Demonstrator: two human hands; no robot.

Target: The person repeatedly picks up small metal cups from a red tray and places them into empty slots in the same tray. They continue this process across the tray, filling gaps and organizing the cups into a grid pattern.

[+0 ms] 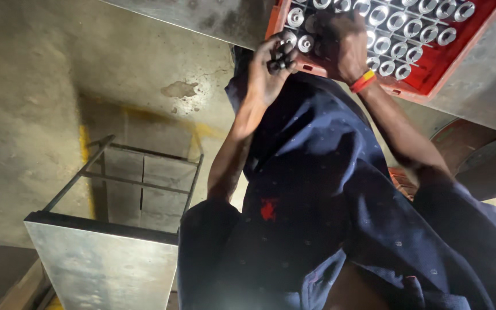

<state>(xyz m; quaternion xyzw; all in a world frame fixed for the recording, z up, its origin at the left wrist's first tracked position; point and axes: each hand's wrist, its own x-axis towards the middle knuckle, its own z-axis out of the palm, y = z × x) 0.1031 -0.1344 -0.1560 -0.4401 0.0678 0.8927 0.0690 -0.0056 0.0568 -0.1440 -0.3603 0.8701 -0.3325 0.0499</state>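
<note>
The red tray (431, 72) runs off the top edge; its far rows are unseen. The right hand (345, 46) covers several steel cups at the tray's near side. Small dark parts (281, 57) in the left hand (265, 72), at the tray's corner, are too dim to identify.

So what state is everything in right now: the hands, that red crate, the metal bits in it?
Left hand: closed around a few small dark pieces, at the crate's edge.
Right hand: spread over the metal rings inside the crate.
Red crate: open-topped, resting on a grey surface, filled with rings.
Metal rings: lying in neat rows, hollow sides showing.
Metal box: open, with a bare wire frame at its far end.
</note>
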